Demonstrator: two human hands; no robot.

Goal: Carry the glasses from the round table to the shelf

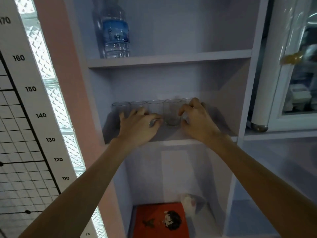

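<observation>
Both arms reach up into the middle compartment of a pale shelf (171, 59), where a row of five clear glasses (172, 111) stands side by side, rims up, along the board. The left hand (139, 125) is spread over the lower parts of the second and third glasses from the left, fingers loosely curved and splayed — it touches them, but whether it actually grips one I cannot tell. The right hand (197, 121) is cupped around the last glass on the right (187, 102), thumb on its near left side and fingers curled over its far side, so only the rim and a sliver of the base show; it looks to be holding it, though blur makes that uncertain. The fourth glass stands free between the two hands.

On the board above, a water bottle (115, 30) with a blue label stands upright at the left. In the compartment below lies an orange book (161, 220) — beside it, something small and white that is too blurred to name. A height chart (30, 90) hangs to the left.
</observation>
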